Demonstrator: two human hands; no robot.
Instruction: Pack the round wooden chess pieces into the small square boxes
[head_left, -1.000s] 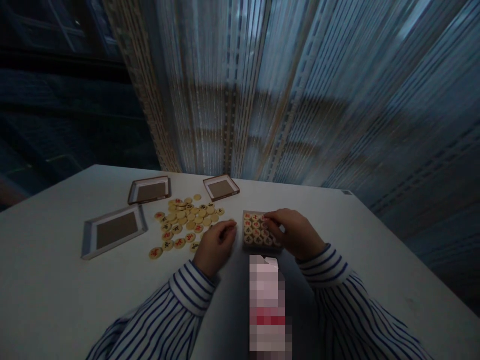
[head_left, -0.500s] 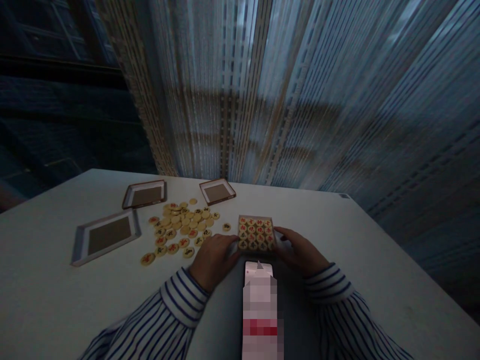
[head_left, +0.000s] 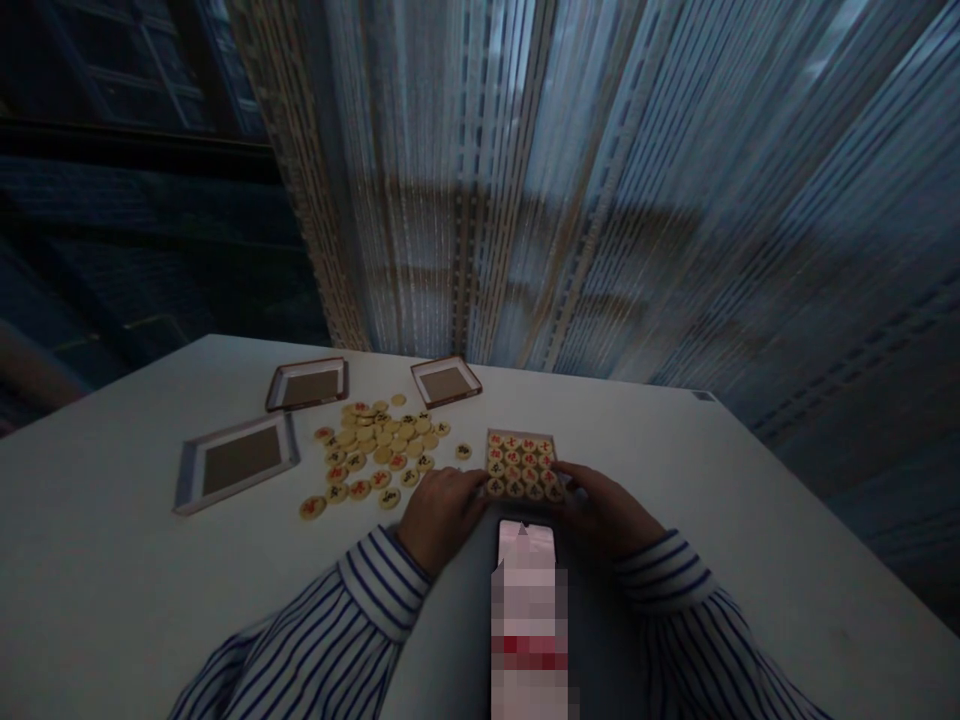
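A small box [head_left: 522, 435] filled with neat rows of round Chinese chess pieces [head_left: 521, 465], marked in red and black characters, sits in front of me. My left hand [head_left: 441, 510] grips its left side, thumb and fingers at the near left corner. On the opposite side, my right hand [head_left: 611, 503] holds the right edge, with the index finger along the wall and the other fingers curled below. Left of the box lies a loose heap of more chess pieces [head_left: 384, 440], some face up, others blank side up. One single piece [head_left: 463, 451] rests between heap and box.
A phone [head_left: 526, 550] lies just below the box, its screen partly pixelated. Three shallow trays or lids stand beyond the heap: a larger pale one [head_left: 184, 470], a brown-rimmed one [head_left: 345, 380] and a smaller one [head_left: 448, 403]. The white table [head_left: 750, 520] ends at a string curtain [head_left: 487, 200].
The whole view has shifted slightly, so things sit a little farther right. Both hands stay at the sides of the box, and the pieces look unchanged.
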